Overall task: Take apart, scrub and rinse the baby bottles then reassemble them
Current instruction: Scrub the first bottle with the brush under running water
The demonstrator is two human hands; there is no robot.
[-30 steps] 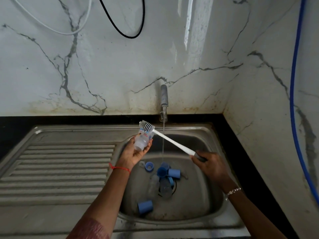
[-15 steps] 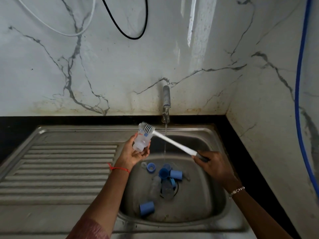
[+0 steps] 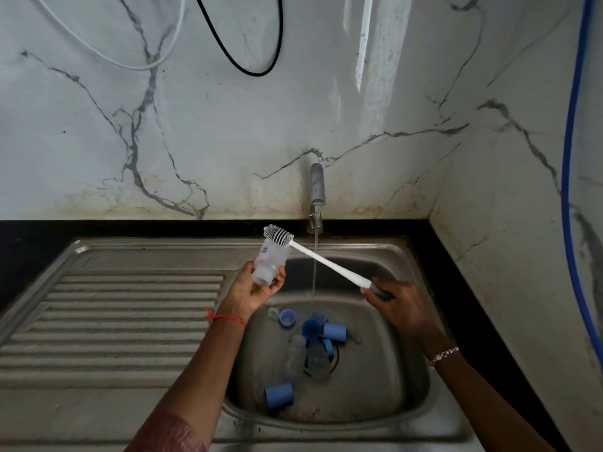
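Note:
My left hand (image 3: 253,290) grips a clear baby bottle body (image 3: 270,261) over the left rim of the sink basin, its open mouth tilted up and away. In my right hand (image 3: 396,303) is the dark grip of a long white bottle brush (image 3: 326,263). The brush's bristled head (image 3: 278,234) sits just outside the bottle's mouth. Down in the basin lie several blue caps and rings (image 3: 328,330), one blue cap (image 3: 279,395) near the front, and clear bottle bodies (image 3: 310,355) over the drain.
The tap (image 3: 316,197) runs a thin stream into the steel sink (image 3: 401,406). A ribbed drainboard (image 3: 114,324) lies to the left. Marble walls close the back and right. A blue hose (image 3: 572,177) hangs on the right wall; black and white cables hang above.
The brush head was pushed into the bottle half a second ago and is now drawn back out to its mouth. The bottle stayed in my left hand.

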